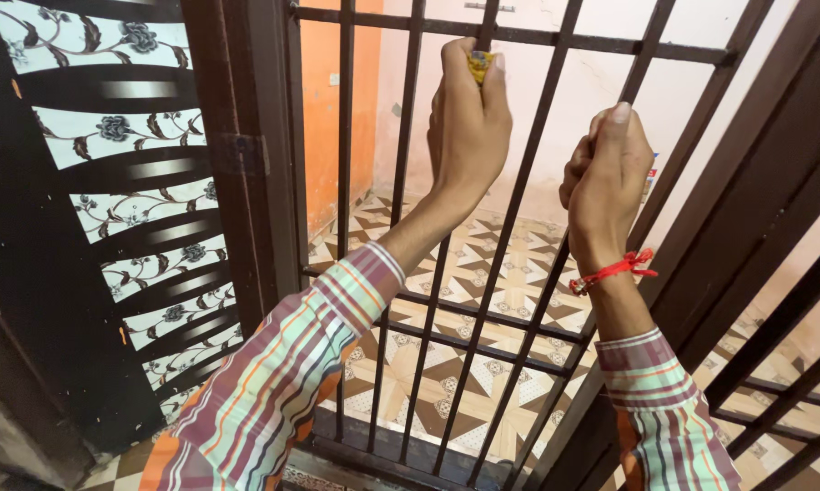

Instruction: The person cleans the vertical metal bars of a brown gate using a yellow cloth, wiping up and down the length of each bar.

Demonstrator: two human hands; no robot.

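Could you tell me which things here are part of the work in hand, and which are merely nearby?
In hand:
left hand
small yellow object pinched in it
right hand
barred metal gate

Merely nearby:
floral door panel
patterned floor tiles
orange wall

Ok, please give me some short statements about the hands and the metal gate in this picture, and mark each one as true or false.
1. The left hand presses a small yellow object against a bar of the gate. True.
2. The right hand hangs free, away from the gate. False: it is closed around a bar.
3. A red thread is tied around the right wrist. True.
4. The sleeves are plain white. False: they are striped in several colours.
5. The floor behind the gate has patterned tiles. True.
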